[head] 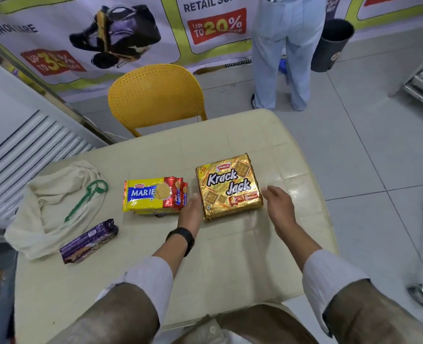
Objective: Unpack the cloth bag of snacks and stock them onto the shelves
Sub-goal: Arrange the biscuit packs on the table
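We have the bag [56, 209] slumped far left and three packs out on the desk [230, 256], none shelved; left hand [191, 212] and right hand [277, 207], both released, flank the Krack Jack pack [229, 186].

A cream plastic table [267, 135] stands on a floor of pale tiles [369, 150]. Behind it is a yellow perforated chair [155, 95], pushed close to the table's far edge. On the wall hangs a banner [86, 38] with a shoe and discount labels. A person in light blue trousers [282, 53] stands near a black bin [332, 45].
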The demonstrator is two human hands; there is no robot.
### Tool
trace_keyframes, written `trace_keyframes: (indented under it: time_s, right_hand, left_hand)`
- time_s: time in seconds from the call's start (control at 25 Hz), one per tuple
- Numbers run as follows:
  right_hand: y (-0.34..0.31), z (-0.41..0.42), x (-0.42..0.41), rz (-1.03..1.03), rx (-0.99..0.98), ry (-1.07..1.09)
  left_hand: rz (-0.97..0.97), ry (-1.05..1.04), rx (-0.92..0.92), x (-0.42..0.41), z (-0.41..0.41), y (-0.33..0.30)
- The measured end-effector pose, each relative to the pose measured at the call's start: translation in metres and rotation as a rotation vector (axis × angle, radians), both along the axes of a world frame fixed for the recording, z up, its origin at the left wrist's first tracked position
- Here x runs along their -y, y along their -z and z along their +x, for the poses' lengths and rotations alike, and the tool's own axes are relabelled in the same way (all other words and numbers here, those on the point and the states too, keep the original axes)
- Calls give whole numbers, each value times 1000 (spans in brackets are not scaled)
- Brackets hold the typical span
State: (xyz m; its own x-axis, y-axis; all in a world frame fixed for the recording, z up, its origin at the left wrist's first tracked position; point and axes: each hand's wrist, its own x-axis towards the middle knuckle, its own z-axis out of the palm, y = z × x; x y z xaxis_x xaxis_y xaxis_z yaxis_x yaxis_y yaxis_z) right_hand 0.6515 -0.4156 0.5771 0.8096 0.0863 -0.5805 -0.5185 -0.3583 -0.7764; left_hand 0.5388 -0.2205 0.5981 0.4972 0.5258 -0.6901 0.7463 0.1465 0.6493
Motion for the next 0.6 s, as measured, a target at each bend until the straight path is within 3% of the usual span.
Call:
trace_keyframes:
  time_s: [0.2, 0.44, 0.6]
  right_hand:
    - [34, -25, 30, 39, -97, 41]
    - [39, 0, 14, 159, -81, -44]
    - [54, -6, 3, 204, -74, -67]
  left_hand:
    - [-117, 32, -163, 5, -43, 34]
    - [-213, -133, 125, 0, -11, 60]
    - [-317, -258, 169, 12, -13, 102]
